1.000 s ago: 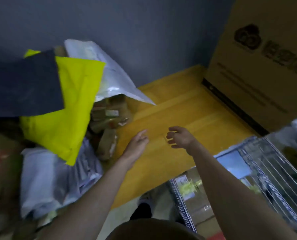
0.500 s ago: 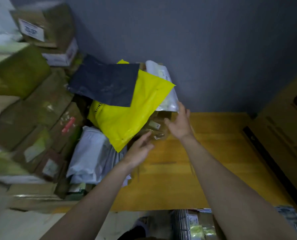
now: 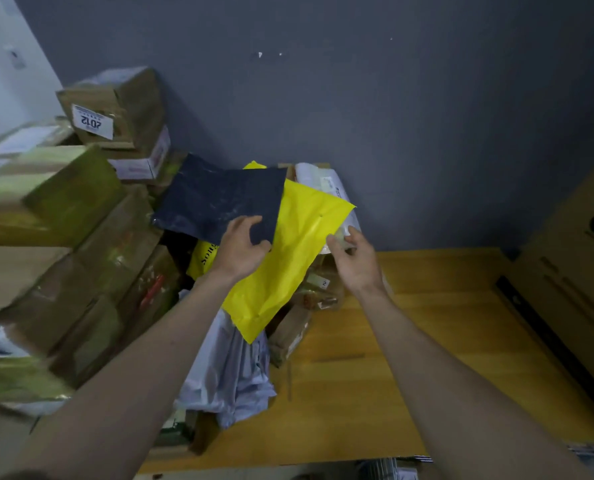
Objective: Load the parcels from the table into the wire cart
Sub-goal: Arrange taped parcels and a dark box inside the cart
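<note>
Both hands on the parcel heap at the far left of the wooden tabletop (image 3: 427, 341).

Head view: the left hand (image 3: 242, 249) pinches the near corner of a flat dark navy plastic mailer (image 3: 216, 202); the right hand (image 3: 356, 261), fingers curled, grasps the edge of a crumpled clear-white plastic parcel (image 3: 326, 185). Between the hands a bright yellow plastic mailer (image 3: 288, 265) slopes down, with brown cardboard boxes (image 3: 63, 209) stacked left of the left hand.

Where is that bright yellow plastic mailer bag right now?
The bright yellow plastic mailer bag lies mid-frame atop the parcel pile, between both hands, partly under the dark navy plastic mailer.
</note>
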